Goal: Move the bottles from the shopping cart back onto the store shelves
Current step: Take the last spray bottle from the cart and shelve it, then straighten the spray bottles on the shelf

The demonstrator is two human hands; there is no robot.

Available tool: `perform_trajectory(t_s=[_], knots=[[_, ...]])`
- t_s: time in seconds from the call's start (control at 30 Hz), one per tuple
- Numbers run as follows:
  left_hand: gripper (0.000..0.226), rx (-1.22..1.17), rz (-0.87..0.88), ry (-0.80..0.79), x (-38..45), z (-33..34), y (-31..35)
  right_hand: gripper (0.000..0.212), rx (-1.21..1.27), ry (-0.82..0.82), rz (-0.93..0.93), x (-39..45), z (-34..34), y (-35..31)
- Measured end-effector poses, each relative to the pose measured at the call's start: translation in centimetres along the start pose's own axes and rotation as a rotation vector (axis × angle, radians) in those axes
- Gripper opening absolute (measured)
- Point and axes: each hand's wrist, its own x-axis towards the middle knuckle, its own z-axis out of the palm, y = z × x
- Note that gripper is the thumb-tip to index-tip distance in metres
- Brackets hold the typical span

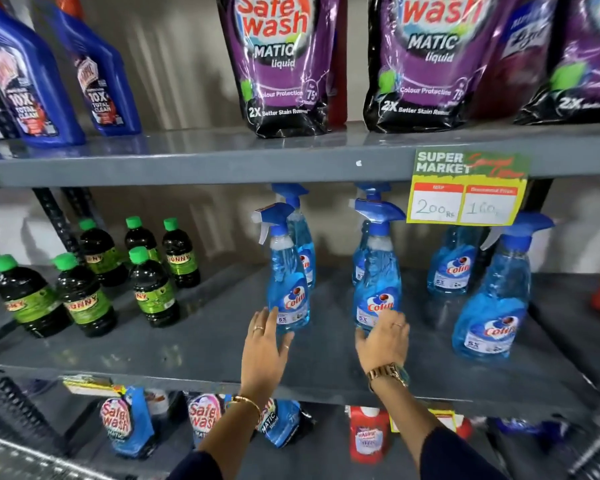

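Observation:
Several blue Colin spray bottles stand upright on the grey middle shelf (187, 358). My left hand (265, 341) reaches in with fingers spread, its fingertips touching the base of the front left spray bottle (286, 289). My right hand (383, 341) is beside it with loosely spread fingers, resting against the base of the front middle spray bottle (378, 289). Neither hand is wrapped around a bottle. A third front bottle (489, 306) stands to the right, and more spray bottles (451, 265) stand behind.
Dark bottles with green caps (84, 296) fill the shelf's left side. Above are purple Safe Wash pouches (284, 64) and blue bottles (25, 81). A price tag (465, 188) hangs from the upper shelf edge. Pouches (129, 424) and a red bottle (366, 434) sit below. Wire mesh (14, 455) shows bottom left.

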Motion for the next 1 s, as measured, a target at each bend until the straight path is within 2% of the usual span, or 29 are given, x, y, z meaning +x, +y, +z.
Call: perform_trajectory(t_s=[0.2, 0.23, 0.3, 0.33, 0.5, 0.67, 1.0], knots=[[0.069, 0.154, -0.039, -0.18, -2.5, 2.1, -2.6, 0.1, 0.286, 0.112, 0.222, 0.9, 1.5, -0.3], [0.078, 0.223, -0.039, -0.207, -2.9, 2.4, -2.8, 0.108, 0.317, 0.107, 0.253, 1.3, 1.8, -0.5], [0.111, 0.36, -0.008, -0.248, -3.1, 2.6, -3.0, 0.117, 0.356, 0.096, 0.306, 2.0, 2.0, -0.8], [0.118, 0.396, -0.003, -0.262, -3.0, 2.7, -3.2, 0.12, 0.365, 0.096, 0.327, 2.4, 2.2, -1.0], [0.108, 0.416, -0.03, -0.379, -2.3, 2.5, -3.1, 0.119, 0.323, 0.127, 0.332, 2.7, 3.0, -1.1], [0.07, 0.422, -0.058, -0.464, -1.9, 2.2, -2.8, 0.117, 0.28, 0.084, 0.328, 2.3, 2.9, -0.8], [0.069, 0.401, -0.064, -0.51, -1.7, 1.8, -2.4, 0.11, 0.298, 0.05, 0.307, 0.2, 2.1, 0.1]])
